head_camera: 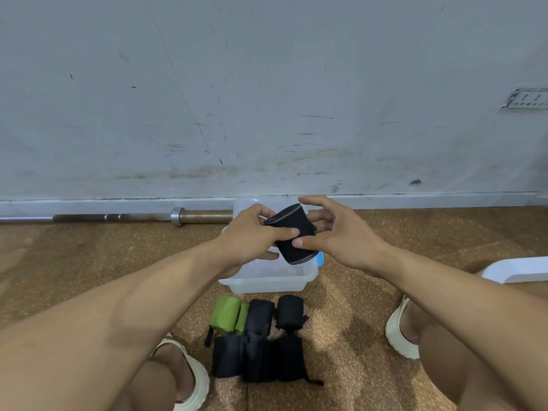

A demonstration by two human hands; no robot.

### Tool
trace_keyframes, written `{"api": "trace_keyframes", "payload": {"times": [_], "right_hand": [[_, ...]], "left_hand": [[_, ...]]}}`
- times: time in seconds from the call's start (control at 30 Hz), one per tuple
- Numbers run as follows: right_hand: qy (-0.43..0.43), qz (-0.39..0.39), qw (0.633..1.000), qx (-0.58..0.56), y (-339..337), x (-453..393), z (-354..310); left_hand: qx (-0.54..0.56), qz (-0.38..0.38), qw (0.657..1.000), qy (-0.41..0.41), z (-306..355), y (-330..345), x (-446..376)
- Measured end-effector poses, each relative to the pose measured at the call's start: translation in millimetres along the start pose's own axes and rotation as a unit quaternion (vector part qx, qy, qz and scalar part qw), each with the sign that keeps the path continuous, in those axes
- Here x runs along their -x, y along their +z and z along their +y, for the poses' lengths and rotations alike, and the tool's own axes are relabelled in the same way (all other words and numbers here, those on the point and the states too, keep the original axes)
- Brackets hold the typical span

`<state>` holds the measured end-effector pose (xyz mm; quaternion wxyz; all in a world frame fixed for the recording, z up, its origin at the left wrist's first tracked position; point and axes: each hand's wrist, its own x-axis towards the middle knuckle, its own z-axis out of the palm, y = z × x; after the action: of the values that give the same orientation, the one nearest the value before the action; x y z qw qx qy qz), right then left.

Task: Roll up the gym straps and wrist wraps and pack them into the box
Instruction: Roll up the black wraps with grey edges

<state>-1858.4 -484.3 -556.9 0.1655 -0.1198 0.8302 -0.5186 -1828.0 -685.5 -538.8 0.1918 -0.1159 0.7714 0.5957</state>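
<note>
Both hands' point(249, 232) point(335, 232) grip pinches rolled black wrap point(293, 235) above box point(267, 280).

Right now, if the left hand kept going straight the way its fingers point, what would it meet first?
The black rolled wrist wrap it already grips; beyond that, the right hand. Depth is hard to judge.

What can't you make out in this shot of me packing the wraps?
Head view only:
- Inside of the clear box: mostly hidden by both hands and the black rolled wrap.
- Blue piece behind the box: mostly covered.
- White object: cut off by the right edge.
- Black rolls on the floor: count unclear, they blend together.
</note>
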Motion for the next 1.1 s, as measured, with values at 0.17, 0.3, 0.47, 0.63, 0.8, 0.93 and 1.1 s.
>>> {"api": "trace_keyframes", "payload": {"times": [0.17,0.3,0.47,0.63,0.8,0.93,1.1], "right_hand": [[-0.014,0.007,0.998,0.061,2,1,-1],[-0.016,0.004,0.996,0.088,2,-1,-6],[-0.034,0.011,0.993,0.116,5,-3,-16],[-0.036,0.021,0.993,0.111,17,-2,-12],[-0.026,0.045,0.991,0.122,26,-7,-4],[-0.003,0.05,0.991,0.126,32,-16,8],[0.019,0.002,0.988,0.155,58,-47,28]], "left_hand": [[-0.049,0.016,0.999,0.008,4,2,5],[-0.117,0.047,0.991,0.045,12,5,7],[-0.133,0.064,0.988,0.052,15,-1,10],[-0.166,0.075,0.981,0.06,11,-18,17],[-0.123,0.14,0.981,0.058,17,-36,32],[-0.067,0.19,0.977,0.07,-2,-40,27],[-0.132,0.16,0.978,-0.021,-62,-47,-19]]}}
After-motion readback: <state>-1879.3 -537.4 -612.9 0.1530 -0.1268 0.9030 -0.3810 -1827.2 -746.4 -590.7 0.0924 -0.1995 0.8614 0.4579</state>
